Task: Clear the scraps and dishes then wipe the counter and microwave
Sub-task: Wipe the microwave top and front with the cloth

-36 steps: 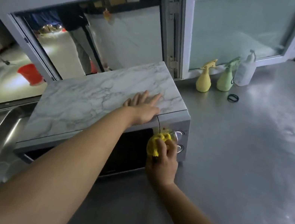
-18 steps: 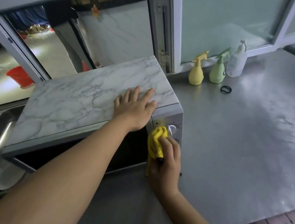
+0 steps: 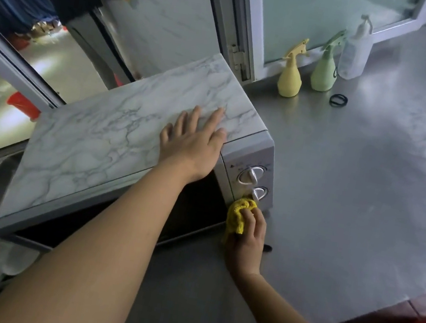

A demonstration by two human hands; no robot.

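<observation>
Left hand (image 3: pixel 191 143) flat, fingers straight, on marble-patterned silver microwave (image 3: pixel 131 135) atop grey steel bench (image 3: pixel 355 200); right hand (image 3: pixel 248 236) gripping bunched yellow cloth (image 3: pixel 238 215) against lower control panel.

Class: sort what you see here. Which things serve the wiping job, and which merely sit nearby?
In use: yellow cloth, microwave, counter, left hand, right hand.

Lying about: yellow spray bottle, green spray bottle, pump bottle, black ring.

Marble-top microwave (image 3: pixel 112 143) on steel counter (image 3: pixel 355 200); yellow cloth (image 3: pixel 238 215) at front.
</observation>
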